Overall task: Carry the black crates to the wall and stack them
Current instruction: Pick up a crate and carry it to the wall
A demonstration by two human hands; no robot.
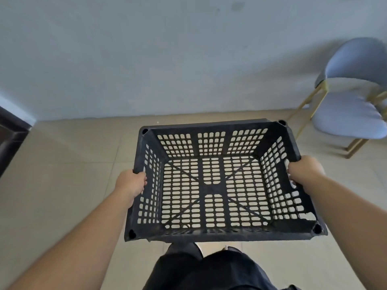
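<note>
A black crate [222,185], empty and open side up, its walls and base a slotted plastic lattice, hangs level above the tiled floor, held up by its two short ends, near the pale wall.

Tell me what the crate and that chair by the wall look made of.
Black crate: likely moulded plastic, matte, with a slotted lattice and scuffed rim. Chair: pale blue-grey upholstery, probably fabric, on thin gold legs that look like metal.
</note>
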